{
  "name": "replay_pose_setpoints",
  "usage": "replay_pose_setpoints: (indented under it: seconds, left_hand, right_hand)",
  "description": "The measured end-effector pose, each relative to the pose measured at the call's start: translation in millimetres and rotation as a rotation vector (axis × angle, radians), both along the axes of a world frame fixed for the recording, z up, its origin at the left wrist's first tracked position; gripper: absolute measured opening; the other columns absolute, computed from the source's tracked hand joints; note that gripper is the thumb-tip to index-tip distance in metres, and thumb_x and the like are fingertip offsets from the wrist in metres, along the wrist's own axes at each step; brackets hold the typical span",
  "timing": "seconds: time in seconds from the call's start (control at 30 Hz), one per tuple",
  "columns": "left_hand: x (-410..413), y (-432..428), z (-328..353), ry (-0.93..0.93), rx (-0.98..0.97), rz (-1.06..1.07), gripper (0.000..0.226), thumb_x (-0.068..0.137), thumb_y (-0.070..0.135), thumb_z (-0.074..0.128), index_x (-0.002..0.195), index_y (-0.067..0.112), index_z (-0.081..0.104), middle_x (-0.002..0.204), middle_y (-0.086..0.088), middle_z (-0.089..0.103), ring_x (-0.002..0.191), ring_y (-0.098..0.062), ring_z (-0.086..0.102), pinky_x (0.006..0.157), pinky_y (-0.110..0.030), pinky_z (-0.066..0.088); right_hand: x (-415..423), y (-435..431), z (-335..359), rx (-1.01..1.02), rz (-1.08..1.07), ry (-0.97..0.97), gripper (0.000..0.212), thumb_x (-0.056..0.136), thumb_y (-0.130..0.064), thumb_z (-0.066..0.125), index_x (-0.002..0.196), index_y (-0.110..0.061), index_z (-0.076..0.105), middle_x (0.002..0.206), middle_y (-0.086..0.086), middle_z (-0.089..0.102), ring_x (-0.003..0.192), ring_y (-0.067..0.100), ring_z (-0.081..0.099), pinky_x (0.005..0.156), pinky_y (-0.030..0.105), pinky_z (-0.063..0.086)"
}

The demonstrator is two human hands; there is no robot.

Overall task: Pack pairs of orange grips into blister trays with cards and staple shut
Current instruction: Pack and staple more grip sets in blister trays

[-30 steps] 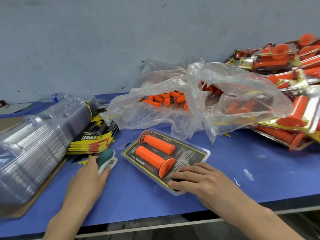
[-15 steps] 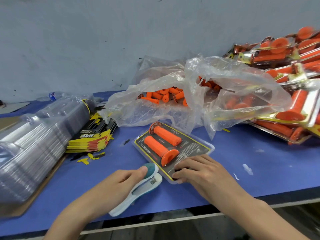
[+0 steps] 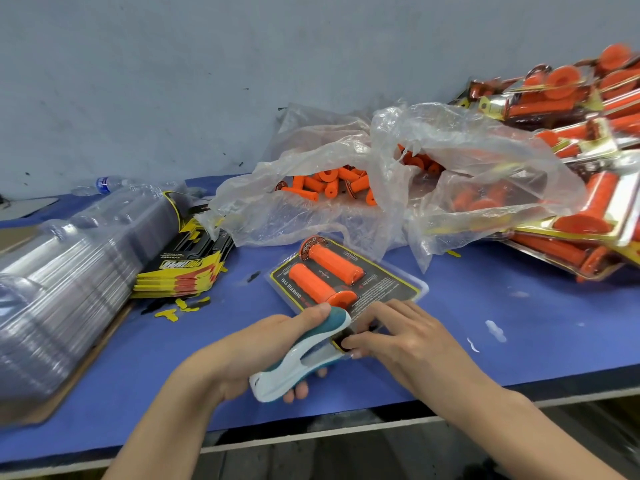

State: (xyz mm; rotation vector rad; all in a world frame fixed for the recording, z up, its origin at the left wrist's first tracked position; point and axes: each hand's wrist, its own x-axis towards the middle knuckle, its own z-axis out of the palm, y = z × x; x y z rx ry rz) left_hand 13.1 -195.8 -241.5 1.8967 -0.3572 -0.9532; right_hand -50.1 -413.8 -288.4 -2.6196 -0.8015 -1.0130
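In the head view, my left hand (image 3: 263,344) gripped the teal and white stapler (image 3: 304,355), thumb laid along its top and fingers curled under its handle. A second before, that hand had only just closed on the stapler over by the stack of yellow and black cards (image 3: 187,268). Half a second before, it was partway across the blue tabletop (image 3: 485,323). Now the stapler's nose sat over the near edge of the blister tray (image 3: 391,282), right beside my other hand's fingertips.

My right hand (image 3: 398,337) had stayed where it was, fingers fairly straight and pressed flat on the near end of the tray, holding it down and gripping nothing. Whether the stapler had bitten, I could not tell.

The tray lay on the tabletop in front of me, its card inside, with the two orange grips (image 3: 322,275) side by side in it, flanged ends pointing opposite ways. Behind it, the clear plastic bag (image 3: 346,209) of loose grips lay open as before. Finished packs (image 3: 571,168) were piled at the right and empty clear trays (image 3: 69,271) were stacked at the left, both unmoved.
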Motion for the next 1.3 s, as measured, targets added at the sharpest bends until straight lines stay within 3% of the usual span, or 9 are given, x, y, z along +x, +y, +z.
replay_pose_setpoints:
  seconds: [0.23,0.4,0.53,0.67,0.73,0.83,0.9,1.07,1.3]
  left_hand:
    - [2,-6,-4,0.06,-0.059,0.023,0.083,0.079,0.084,0.048,0.104,0.008,0.071,0.082,-0.015,0.068,0.061,-0.024,0.061,0.051,-0.028,0.051]
    - [1,-12,-5,0.024,-0.015,0.031,0.084,0.079,0.086,0.042,0.093,0.009,0.073,0.078,-0.013,0.067,0.06,-0.024,0.062,0.051,-0.028,0.051]
    - [1,-14,-8,0.016,0.024,0.041,0.084,0.078,0.085,0.045,0.09,0.007,0.074,0.076,-0.011,0.069,0.058,-0.022,0.063,0.052,-0.028,0.052]
    - [-1,-15,-9,-0.002,0.052,0.073,0.075,0.078,0.083,0.047,0.077,0.015,0.077,0.072,-0.01,0.069,0.055,-0.02,0.063,0.05,-0.026,0.052]
    - [-2,-16,-8,-0.01,0.051,0.084,0.073,0.079,0.081,0.047,0.074,0.015,0.076,0.072,-0.01,0.069,0.053,-0.02,0.062,0.05,-0.026,0.052]
    - [-2,-15,-9,-0.027,0.048,0.071,0.073,0.084,0.079,0.044,0.08,0.012,0.074,0.074,-0.011,0.069,0.056,-0.02,0.063,0.052,-0.027,0.053]
    - [-2,-13,-9,-0.036,0.043,0.083,0.073,0.085,0.078,0.043,0.083,0.012,0.074,0.075,-0.011,0.07,0.057,-0.021,0.063,0.054,-0.027,0.053]
    - [1,-12,-10,-0.028,0.042,0.1,0.072,0.082,0.079,0.046,0.083,0.012,0.071,0.075,-0.012,0.07,0.056,-0.021,0.063,0.052,-0.026,0.051]
    - [7,-15,-13,0.036,0.056,0.087,0.068,0.083,0.075,0.05,0.08,0.01,0.07,0.07,-0.009,0.066,0.052,-0.019,0.061,0.047,-0.025,0.051]
  right_hand:
    - [1,-3,-2,-0.016,-0.019,-0.012,0.009,0.087,-0.024,0.071,0.093,-0.027,0.075,0.088,-0.002,0.062,0.074,0.019,0.056,0.064,0.028,0.045]
    - [1,-3,-4,-0.027,-0.003,-0.017,0.015,0.093,-0.028,0.06,0.093,-0.028,0.075,0.087,-0.003,0.06,0.074,0.017,0.054,0.066,0.027,0.041]
    - [3,-3,-8,-0.037,0.002,-0.028,0.007,0.087,-0.023,0.073,0.093,-0.026,0.075,0.086,-0.003,0.059,0.073,0.017,0.053,0.066,0.027,0.042]
    - [4,-3,-11,-0.036,0.019,-0.028,0.006,0.089,-0.027,0.072,0.095,-0.025,0.072,0.091,-0.004,0.059,0.079,0.015,0.051,0.071,0.027,0.042]
    - [4,-3,-11,0.005,0.024,0.008,0.018,0.09,-0.034,0.07,0.103,-0.023,0.064,0.103,-0.005,0.058,0.089,0.014,0.053,0.077,0.028,0.046]
    - [6,1,-7,-0.03,-0.023,0.097,0.063,0.078,-0.045,0.075,0.128,-0.022,0.045,0.128,-0.006,0.054,0.113,0.011,0.052,0.094,0.028,0.042]
    - [8,6,-5,-0.059,-0.034,0.103,0.071,0.076,-0.04,0.079,0.134,-0.02,0.042,0.128,-0.005,0.057,0.113,0.01,0.054,0.095,0.026,0.039]
    - [11,11,-5,0.044,0.027,0.059,0.049,0.078,-0.021,0.081,0.121,-0.009,0.06,0.118,0.003,0.065,0.108,0.017,0.063,0.092,0.031,0.05]
    - [10,9,-7,0.063,0.027,0.056,0.035,0.076,-0.022,0.084,0.103,-0.007,0.067,0.1,0.004,0.069,0.091,0.019,0.067,0.082,0.029,0.053]
